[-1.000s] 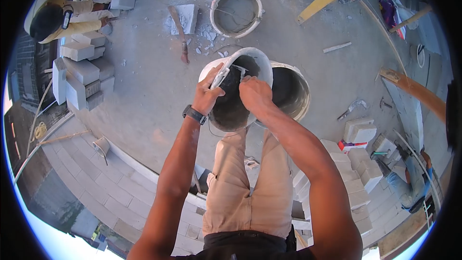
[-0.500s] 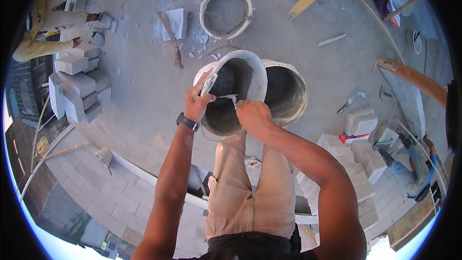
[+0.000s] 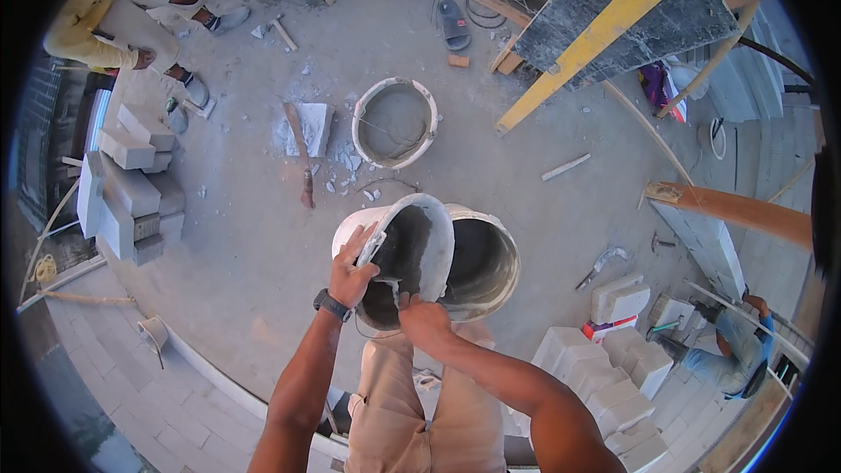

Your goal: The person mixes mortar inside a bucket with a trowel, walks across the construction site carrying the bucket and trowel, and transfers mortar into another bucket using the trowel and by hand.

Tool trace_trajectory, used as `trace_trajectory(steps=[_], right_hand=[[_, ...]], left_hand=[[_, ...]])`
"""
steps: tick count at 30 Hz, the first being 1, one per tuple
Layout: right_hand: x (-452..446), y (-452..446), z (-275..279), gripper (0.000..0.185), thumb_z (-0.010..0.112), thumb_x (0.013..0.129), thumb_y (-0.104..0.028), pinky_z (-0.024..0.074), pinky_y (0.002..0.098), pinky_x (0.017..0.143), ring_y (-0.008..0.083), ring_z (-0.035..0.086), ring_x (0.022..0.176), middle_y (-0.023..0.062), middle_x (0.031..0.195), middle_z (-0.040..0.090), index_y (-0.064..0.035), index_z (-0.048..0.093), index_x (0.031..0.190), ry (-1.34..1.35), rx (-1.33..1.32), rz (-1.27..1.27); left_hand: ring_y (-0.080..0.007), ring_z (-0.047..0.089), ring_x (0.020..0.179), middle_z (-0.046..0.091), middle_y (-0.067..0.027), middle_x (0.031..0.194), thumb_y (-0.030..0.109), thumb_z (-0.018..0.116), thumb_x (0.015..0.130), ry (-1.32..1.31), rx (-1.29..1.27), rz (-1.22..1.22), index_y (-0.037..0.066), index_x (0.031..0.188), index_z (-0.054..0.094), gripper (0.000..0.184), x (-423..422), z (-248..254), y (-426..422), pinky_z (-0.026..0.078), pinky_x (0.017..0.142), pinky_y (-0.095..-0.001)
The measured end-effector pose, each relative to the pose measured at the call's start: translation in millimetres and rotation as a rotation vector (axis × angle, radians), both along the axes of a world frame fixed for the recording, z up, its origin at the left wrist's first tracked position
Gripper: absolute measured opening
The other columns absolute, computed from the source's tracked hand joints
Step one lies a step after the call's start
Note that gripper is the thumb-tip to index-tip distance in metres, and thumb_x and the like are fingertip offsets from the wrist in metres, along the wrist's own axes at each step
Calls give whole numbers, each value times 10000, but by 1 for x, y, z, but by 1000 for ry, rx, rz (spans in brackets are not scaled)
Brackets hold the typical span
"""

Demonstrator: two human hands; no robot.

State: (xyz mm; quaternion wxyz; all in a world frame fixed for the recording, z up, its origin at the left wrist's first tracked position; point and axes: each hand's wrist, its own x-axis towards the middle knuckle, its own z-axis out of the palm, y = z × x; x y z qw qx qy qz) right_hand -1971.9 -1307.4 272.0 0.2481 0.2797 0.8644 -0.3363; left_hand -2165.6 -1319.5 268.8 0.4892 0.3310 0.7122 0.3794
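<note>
My left hand [image 3: 352, 278] is closed over the left rim of a white bucket [image 3: 441, 241], which is tilted with its mouth toward me. A wet grey coating covers part of its inner wall. Inside its near edge, my right hand [image 3: 424, 319] grips what looks like a mortar-smeared trowel [image 3: 393, 287]; the blade is mostly hard to see. Right beside it stands a second bucket [image 3: 511, 273], dark inside and crusted with mortar. Beyond them, a round bucket [image 3: 356, 127] holds grey, watery mix.
A wooden-handled tool [image 3: 300, 149] lies across a broken white block [image 3: 317, 127] among chips. Block stacks stand left [image 3: 131, 184] and right [image 3: 574, 355]. A yellow beam [image 3: 604, 31] crosses the upper right. A person [image 3: 114, 13] stands upper left; another [image 3: 740, 342] is lower right.
My view has tilted up, so the buckets and hands sit lower in it and more of the far floor shows. The left hand stays on the rim; the right still grips the trowel.
</note>
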Motion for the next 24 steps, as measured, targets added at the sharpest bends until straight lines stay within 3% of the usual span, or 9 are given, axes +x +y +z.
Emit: trace_trajectory(steps=[2,5,8,10,11,13,20,23,24], right_hand=[[5,17,3,447,523,861,-78,578,396,631,331,710,783,214,953,650,84,505,1278,-2,-88,-23],[4,47,0,437,510,871,-82,577,418,651,355,705,782,222,974,648,50,519,1287,-31,26,-150],[-3,54,-23,329,522,866,-74,583,386,632,311,715,795,193,959,667,33,562,1174,-22,170,-317],[-19,35,-28,281,520,864,-65,583,389,635,315,715,789,202,948,677,28,590,1120,-97,174,-293],[-22,27,-30,281,520,864,-65,583,389,635,315,715,789,202,948,677,28,590,1120,-103,159,-293],[-22,12,-29,335,525,860,-70,578,418,687,341,707,834,250,942,662,41,572,1173,-140,0,-297],[9,-2,-37,301,595,778,-82,573,423,665,329,713,802,239,956,690,21,610,1061,-33,-259,-321],[11,0,-37,398,613,755,-92,554,408,626,306,705,713,221,919,691,36,602,1131,66,-415,-378],[2,16,-15,446,627,759,-92,538,382,594,272,681,661,196,875,679,40,587,1183,5,-669,-487]], left_hand=[[-325,268,1461,520,-29,1446,98,597,638,1,3,-1,159,1384,547,751,-1,1,-2,65,1185,-555],[-333,258,1464,503,-28,1463,97,596,637,43,30,-47,152,1371,556,737,2,-3,-5,40,1176,-582],[-341,253,1465,495,-24,1470,94,592,636,70,19,-81,141,1360,563,726,7,7,0,22,1173,-585],[-321,286,1453,524,-68,1441,74,596,628,121,13,-98,80,1350,569,723,9,12,3,169,1189,-429],[-321,286,1453,524,-68,1441,74,596,628,116,-2,-100,80,1350,569,723,7,11,4,169,1189,-429],[-341,265,1460,520,-32,1447,93,589,631,73,47,-62,135,1372,556,742,5,4,3,48,1176,-568],[-332,301,1446,536,-66,1428,113,594,636,22,72,7,146,1376,559,742,1,-7,-1,69,1183,-554],[-323,288,1453,529,-58,1436,124,605,641,28,66,-25,153,1378,557,739,-1,-10,-3,59,1185,-553],[-323,288,1453,529,-58,1436,124,605,641,28,44,-22,153,1378,557,739,-1,-6,-5,59,1185,-553]])
